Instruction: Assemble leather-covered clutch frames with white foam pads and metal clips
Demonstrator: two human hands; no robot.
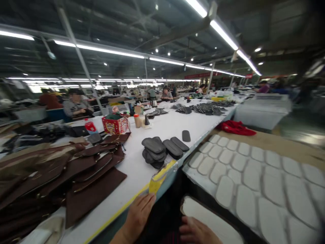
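Observation:
My left hand (140, 214) rests at the front edge of the white table, its fingers stretched out beside the yellow tape (155, 184). I see nothing held in it. Low in the view, my right hand (196, 231) is slightly blurred, with fingers loosely extended at the near end of a long white rounded panel (210, 218). Whether it touches that panel I cannot tell. Beyond my left hand lie a pile of dark grey oval pads (153, 145), two more side by side (174, 148) and a single pad (186, 136).
Brown leather bag pieces (93, 189) cover the table's left. A red box (115, 124) and an orange-capped bottle (137, 120) stand behind. Rows of white oval pieces (250, 174) lie on a board at right, near a red cloth (237, 127). A seated person (76, 105) works at far left.

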